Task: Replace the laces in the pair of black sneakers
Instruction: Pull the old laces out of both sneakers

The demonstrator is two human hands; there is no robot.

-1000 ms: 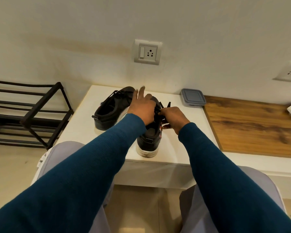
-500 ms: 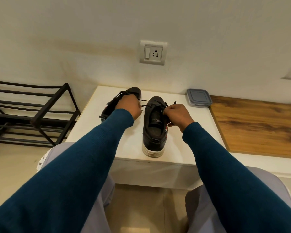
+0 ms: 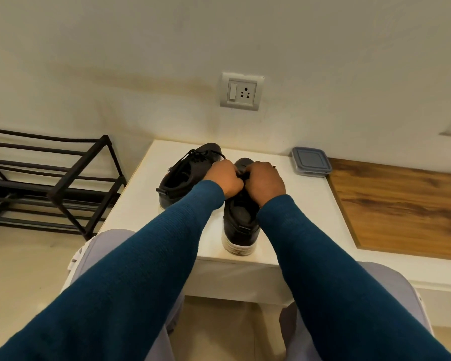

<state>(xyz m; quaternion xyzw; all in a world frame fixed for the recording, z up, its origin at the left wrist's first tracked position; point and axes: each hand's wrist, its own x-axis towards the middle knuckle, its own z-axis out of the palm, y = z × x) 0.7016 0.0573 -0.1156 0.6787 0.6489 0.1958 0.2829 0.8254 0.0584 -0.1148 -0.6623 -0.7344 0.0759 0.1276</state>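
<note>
Matt black sneakers point(image 3: 241, 220), glossy white table point(image 3: 141, 204), wood-grain board point(image 3: 401, 204).

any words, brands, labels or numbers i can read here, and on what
No text can be read in this view.
Near sneaker: no print shows; the left hand and right hand, gripping its lace, hide part of the upper.
Far sneaker: no legible mark.
Wall socket: plain.
Lidded container: no label.
</note>
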